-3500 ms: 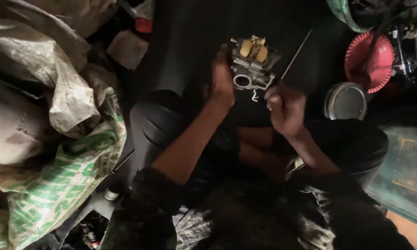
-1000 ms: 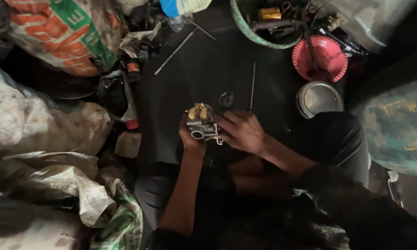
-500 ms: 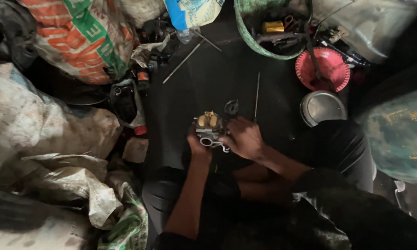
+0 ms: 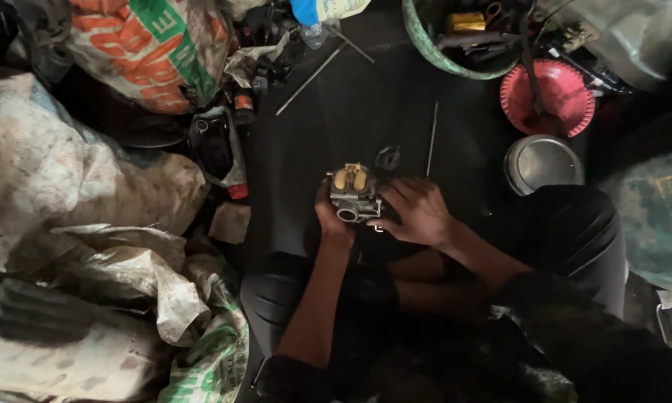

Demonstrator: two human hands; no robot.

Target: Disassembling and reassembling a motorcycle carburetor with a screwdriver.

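Observation:
A small grey metal carburettor body (image 4: 353,195) with two yellow floats on top is held over a dark floor. My left hand (image 4: 331,221) grips it from the left and below. My right hand (image 4: 416,209) closes on its right side, fingers over the body. A small dark part (image 4: 387,157) lies on the floor just beyond it, beside a thin metal rod (image 4: 431,138).
Crumpled sacks (image 4: 82,224) are piled at the left. A green basin (image 4: 455,41) with tools, a pink plastic lid (image 4: 546,95) and a round metal tin (image 4: 542,163) sit at the upper right. Another long rod (image 4: 311,77) and small bottles (image 4: 235,142) lie near the sacks.
The view has tilted since the oldest frame, so more of the floor beyond shows. Both hands keep hold of the carburettor; my right hand no longer pinches something apart from it.

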